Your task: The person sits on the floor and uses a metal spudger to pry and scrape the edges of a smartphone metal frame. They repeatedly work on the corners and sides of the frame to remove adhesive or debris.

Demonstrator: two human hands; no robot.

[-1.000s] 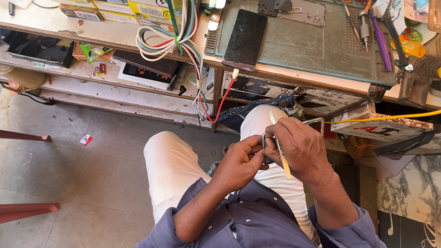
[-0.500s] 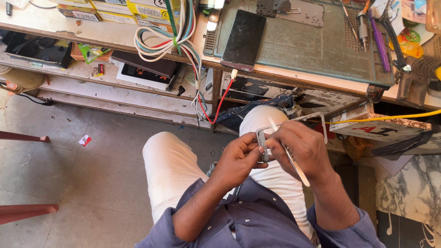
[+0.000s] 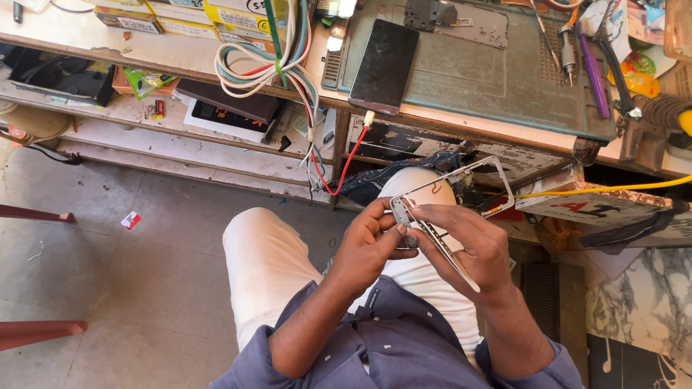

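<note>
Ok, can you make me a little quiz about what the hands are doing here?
1. True or false: both hands touch the thin metal frame.
2. Which hand holds the slim pale tool: A) left hand, B) right hand?
3. Fill in: the dark phone lies on the green ____.

Key: 1 true; 2 B; 3 mat.

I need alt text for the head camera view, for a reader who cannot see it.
Seen from above, a seated person's left hand and right hand hold a thin metal phone frame over the lap. A dark phone lies on the green mat ahead.
</note>
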